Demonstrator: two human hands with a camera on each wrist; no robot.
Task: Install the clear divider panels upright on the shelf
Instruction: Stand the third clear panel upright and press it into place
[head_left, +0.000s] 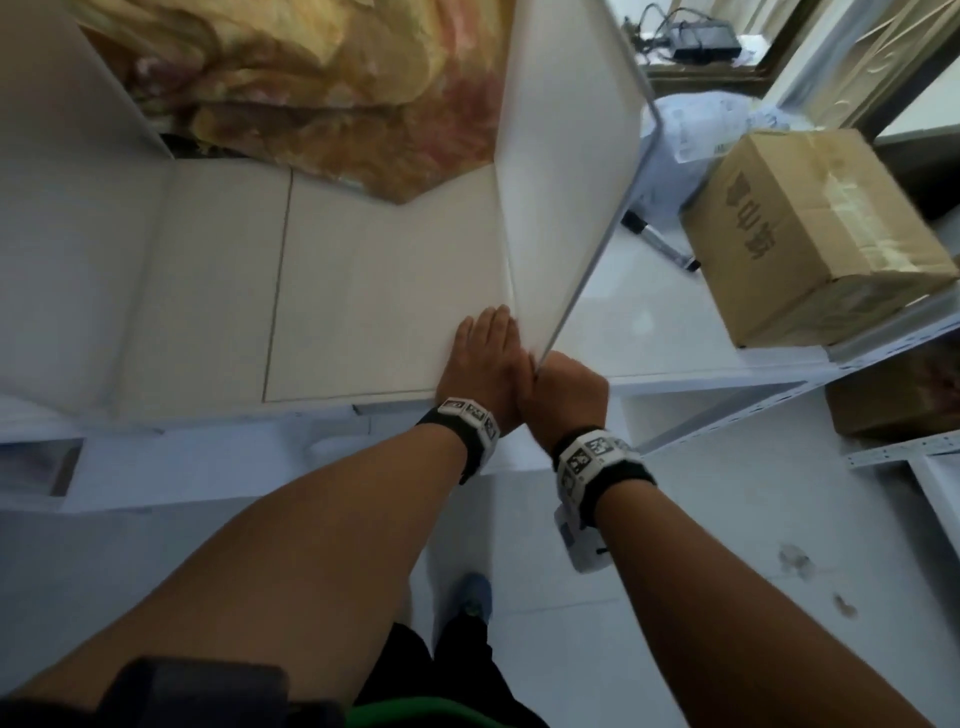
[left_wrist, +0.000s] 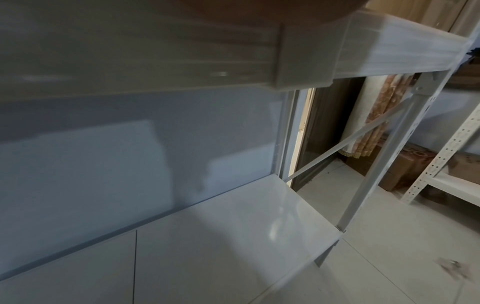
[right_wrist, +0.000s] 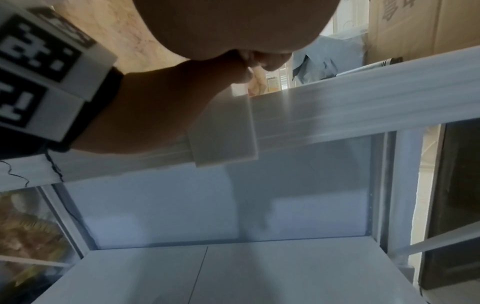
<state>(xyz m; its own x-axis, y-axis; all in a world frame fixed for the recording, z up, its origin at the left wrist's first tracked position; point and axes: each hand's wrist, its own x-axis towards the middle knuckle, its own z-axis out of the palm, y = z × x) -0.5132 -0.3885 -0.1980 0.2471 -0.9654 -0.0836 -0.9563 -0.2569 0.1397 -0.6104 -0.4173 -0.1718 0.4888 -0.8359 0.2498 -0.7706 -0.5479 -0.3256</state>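
A white translucent divider panel (head_left: 561, 171) stands upright on the white shelf (head_left: 363, 291), running from its front edge to the back. My left hand (head_left: 483, 358) lies flat with straight fingers on the shelf, against the panel's left face at the front bottom corner. My right hand (head_left: 566, 389) is curled round the panel's front bottom edge; the right wrist view shows its fingertips (right_wrist: 253, 61) pinching there. A white clip piece (right_wrist: 226, 133) hangs over the shelf's front rail below the hands, also seen as the clip (left_wrist: 309, 57). Another white upright panel (head_left: 78, 88) stands at the far left.
A folded floral blanket (head_left: 311, 88) fills the back of this bay. Right of the panel are a plastic bag (head_left: 711, 124), a marker pen (head_left: 660, 241) and a cardboard box (head_left: 810, 228). A lower shelf (left_wrist: 233, 236) lies beneath, and a second rack (left_wrist: 441, 160) stands to the right.
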